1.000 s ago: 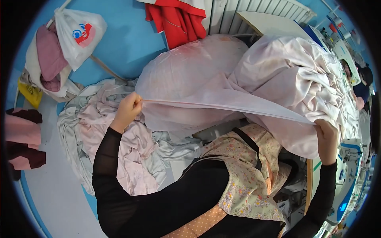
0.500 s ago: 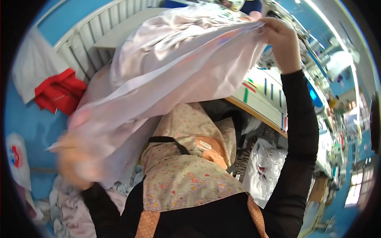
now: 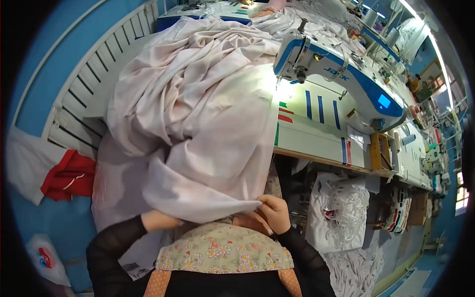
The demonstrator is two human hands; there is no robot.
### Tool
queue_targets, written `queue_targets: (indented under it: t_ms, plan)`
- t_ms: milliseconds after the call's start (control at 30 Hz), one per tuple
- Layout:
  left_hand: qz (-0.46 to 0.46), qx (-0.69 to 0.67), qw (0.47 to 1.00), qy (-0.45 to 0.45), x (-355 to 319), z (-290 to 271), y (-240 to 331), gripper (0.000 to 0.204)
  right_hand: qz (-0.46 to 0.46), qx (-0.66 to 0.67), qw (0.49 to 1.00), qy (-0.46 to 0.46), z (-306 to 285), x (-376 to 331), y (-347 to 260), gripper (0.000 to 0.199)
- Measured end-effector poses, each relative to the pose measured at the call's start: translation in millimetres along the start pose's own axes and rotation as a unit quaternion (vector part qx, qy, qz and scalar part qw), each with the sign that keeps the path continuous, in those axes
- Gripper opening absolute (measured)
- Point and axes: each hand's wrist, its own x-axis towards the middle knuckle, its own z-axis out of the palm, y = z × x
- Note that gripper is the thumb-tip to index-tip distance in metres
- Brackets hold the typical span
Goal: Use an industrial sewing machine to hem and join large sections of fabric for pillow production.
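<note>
A large pale pinkish-white cloth (image 3: 198, 114) lies heaped over the sewing table and hangs down to my lap. At its near edge my right hand (image 3: 275, 213) is closed, pinching a corner of the fabric between thumb and fingers. My left hand (image 3: 163, 221) reaches under the same edge from the left, and the cloth hides its fingers. More fingertips show just below the pinched corner; whose hand they belong to is unclear. A white and blue sewing machine (image 3: 341, 74), its lamp lit, stands right of the cloth, touching neither hand.
White slatted railing (image 3: 94, 74) runs along the left, with a red cloth (image 3: 71, 175) hanging near it. A bag of white scraps (image 3: 339, 210) is under the table's right side. Another person's hand (image 3: 262, 12) rests at the far table. A small wooden box (image 3: 381, 151) sits at the table edge.
Both hands have come down and closer together at my lap; the right was raised high. The cloth, stretched out before, now lies gathered, uncovering the sewing machine.
</note>
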Motion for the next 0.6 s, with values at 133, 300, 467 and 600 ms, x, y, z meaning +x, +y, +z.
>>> queue_targets:
  t_ms: [133, 300, 467, 600]
  plan:
    - [-0.088, -0.22, 0.964, 0.122, 66, -94, 9, 0.025, 0.089, -0.002, 0.995, -0.05, -6, 17, 16, 0.011]
    - [0.0, 0.173, 0.892, 0.418, 177, -113, -61, 0.012, 0.116, 0.005, 0.988, -0.101, -24, 26, 32, 0.012]
    - [-0.1, 0.261, 0.891, 0.358, 195, -164, -99, 0.011, 0.146, 0.026, 0.984, -0.098, -36, 27, 45, 0.015]
    - [-0.178, 0.278, 0.874, 0.356, 210, -165, -116, 0.011, 0.174, 0.044, 0.977, -0.115, -40, 45, 55, 0.013]
